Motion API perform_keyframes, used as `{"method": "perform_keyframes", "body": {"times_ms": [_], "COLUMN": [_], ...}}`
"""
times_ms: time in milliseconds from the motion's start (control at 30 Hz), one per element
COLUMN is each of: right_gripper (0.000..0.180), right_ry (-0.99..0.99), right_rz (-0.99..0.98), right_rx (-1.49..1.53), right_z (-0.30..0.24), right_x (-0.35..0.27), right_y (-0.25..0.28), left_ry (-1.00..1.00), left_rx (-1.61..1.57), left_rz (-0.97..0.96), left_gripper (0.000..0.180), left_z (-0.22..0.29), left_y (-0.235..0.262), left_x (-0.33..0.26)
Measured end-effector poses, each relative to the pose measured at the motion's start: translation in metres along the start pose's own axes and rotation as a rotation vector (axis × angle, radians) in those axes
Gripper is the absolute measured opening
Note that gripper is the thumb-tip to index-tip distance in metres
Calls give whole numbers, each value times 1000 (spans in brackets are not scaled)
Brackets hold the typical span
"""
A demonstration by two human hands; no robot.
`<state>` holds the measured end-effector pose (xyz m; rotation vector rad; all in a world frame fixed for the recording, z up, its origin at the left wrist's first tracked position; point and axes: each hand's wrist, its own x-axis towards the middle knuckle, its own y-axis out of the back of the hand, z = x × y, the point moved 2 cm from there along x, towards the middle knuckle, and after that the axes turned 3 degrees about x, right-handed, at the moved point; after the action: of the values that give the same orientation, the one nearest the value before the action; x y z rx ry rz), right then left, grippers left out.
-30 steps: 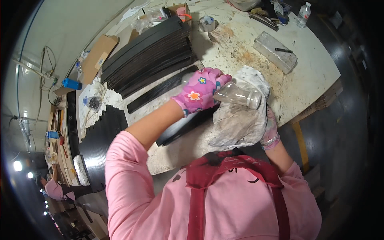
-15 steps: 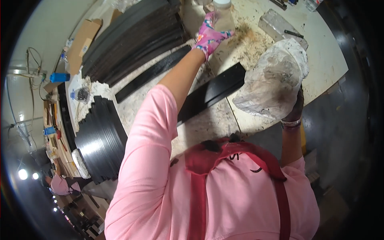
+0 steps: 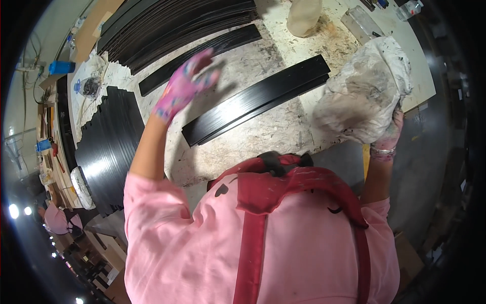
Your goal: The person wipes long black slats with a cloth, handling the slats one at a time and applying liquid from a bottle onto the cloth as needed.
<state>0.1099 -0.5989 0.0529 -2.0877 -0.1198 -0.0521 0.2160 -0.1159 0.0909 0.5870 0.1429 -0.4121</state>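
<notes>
My left hand (image 3: pixel 185 86), in a pink patterned glove, hovers slightly blurred over the table with its fingers apart and nothing in them. Just beyond it lies a single black strip (image 3: pixel 223 45). To its right, a pair of glossy black boards (image 3: pixel 258 99), stacked slightly offset, rests on the stained tabletop. A crumpled, grey-smudged white cloth (image 3: pixel 367 88) is gripped by my right hand (image 3: pixel 389 134), which wears a dirty glove; the cloth hides most of its fingers. Above the boards stands a cloudy translucent container (image 3: pixel 304 17).
A large stack of black strips (image 3: pixel 177 25) fills the far left, and another stack (image 3: pixel 109 152) stands at the left edge. Beside them is a clear bottle (image 3: pixel 88 87). A grey block (image 3: pixel 360 24) and a small bottle (image 3: pixel 409 9) sit at the far right. Another person in pink (image 3: pixel 58 218) is at lower left.
My left hand has let go of the container and drawn back to the left, over the table. My right hand has shifted a little to the right with the cloth.
</notes>
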Motion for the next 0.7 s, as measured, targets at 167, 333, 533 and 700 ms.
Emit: {"method": "perform_keyframes", "body": {"times_ms": [167, 333, 533, 700], "right_gripper": [45, 41, 40, 30], "right_ry": [81, 235, -155, -322], "right_rz": [506, -424, -270, -189], "right_rx": [-437, -2102, -2250, -2104], "right_z": [46, 225, 254, 258], "right_x": [30, 42, 59, 61], "right_y": [-104, -166, -118, -168], "left_ry": [9, -41, -53, -21], "left_rx": [220, 271, 300, 278], "left_rz": [117, 241, 264, 272], "left_gripper": [98, 66, 63, 61], "left_z": [-59, -76, -88, -90], "left_y": [-12, -45, -42, -43], "left_x": [-120, -125, -134, -135]}}
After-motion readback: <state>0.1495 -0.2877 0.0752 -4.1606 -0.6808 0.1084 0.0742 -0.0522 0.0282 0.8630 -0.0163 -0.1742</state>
